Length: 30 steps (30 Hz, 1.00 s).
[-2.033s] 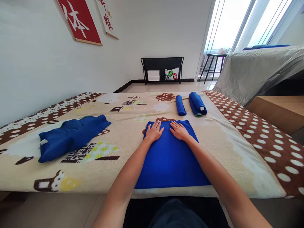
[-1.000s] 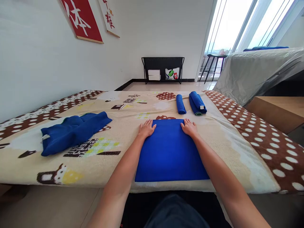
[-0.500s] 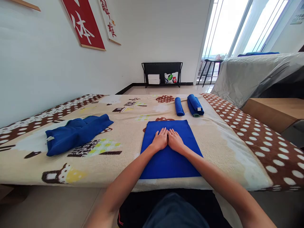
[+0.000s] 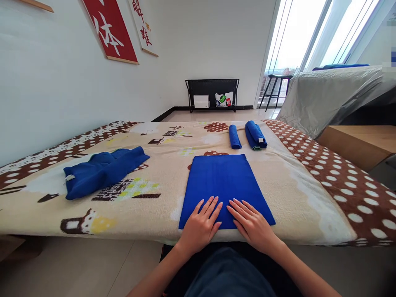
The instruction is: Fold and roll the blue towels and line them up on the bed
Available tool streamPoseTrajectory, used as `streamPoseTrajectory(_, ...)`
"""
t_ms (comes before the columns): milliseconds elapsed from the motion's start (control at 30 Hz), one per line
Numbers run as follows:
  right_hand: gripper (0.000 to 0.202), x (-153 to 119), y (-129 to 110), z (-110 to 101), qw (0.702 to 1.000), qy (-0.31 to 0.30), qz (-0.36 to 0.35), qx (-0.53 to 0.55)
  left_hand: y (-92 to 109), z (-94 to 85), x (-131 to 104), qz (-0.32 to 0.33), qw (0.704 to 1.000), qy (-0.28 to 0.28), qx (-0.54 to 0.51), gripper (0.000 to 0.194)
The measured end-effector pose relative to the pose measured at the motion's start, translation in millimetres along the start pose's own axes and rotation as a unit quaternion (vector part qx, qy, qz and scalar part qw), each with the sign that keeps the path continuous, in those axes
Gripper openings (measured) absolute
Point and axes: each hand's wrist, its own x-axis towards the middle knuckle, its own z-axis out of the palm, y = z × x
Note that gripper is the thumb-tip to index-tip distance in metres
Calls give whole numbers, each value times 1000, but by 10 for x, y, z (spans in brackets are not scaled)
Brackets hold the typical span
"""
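Observation:
A blue cloth (image 4: 221,177) lies spread flat near the front edge of the bed. My left hand (image 4: 201,222) rests palm down on its near left part, fingers spread apart. On the near right part, my right hand (image 4: 250,220) lies flat with fingers stretched out. Neither hand holds anything. Beyond the cloth sit a thin rolled blue cloth (image 4: 235,137) and a thicker rolled blue cloth (image 4: 255,135) with a white tag. Another blue cloth (image 4: 105,171), loose and rumpled, lies to the left.
A patterned blanket (image 4: 167,173) with brown dotted borders covers the bed. Beside its right edge stands a cardboard box (image 4: 359,142), near a plastic-covered piece of furniture (image 4: 328,93). A black rack (image 4: 212,93) and a stool (image 4: 276,88) stand farther back.
Both hands have slid back over the cloth toward me and moved apart from each other. The cloth's surface between them and the far edge is now uncovered.

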Motion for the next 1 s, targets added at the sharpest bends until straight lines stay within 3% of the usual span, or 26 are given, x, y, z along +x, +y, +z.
streamPoseTrajectory(133,64,-384,187,-127,1000,-2,-16,-16,-218,-20,-414,36,998,13,41,61)
streamPoseTrajectory(267,69,-763,400,-196,999,26,-3,-38,-466,45,-827,36,997,62,13,65)
streamPoseTrajectory(400,69,-953,546,-212,996,75,30,-32,-631,46,-1043,16,995,97,5,65)
streamPoseTrajectory(567,52,-943,620,-186,991,115,61,-10,-668,-62,-1019,16,990,133,-37,62)
streamPoseTrajectory(733,25,-927,664,-220,980,162,113,9,-659,-114,-955,-38,977,180,-107,48)
streamPoseTrajectory(867,15,-890,702,-320,981,122,147,43,-704,-160,-915,-119,964,142,-192,34)
streamPoseTrajectory(1000,17,-771,735,-322,979,100,173,48,-680,-199,-815,-210,943,94,-241,15)
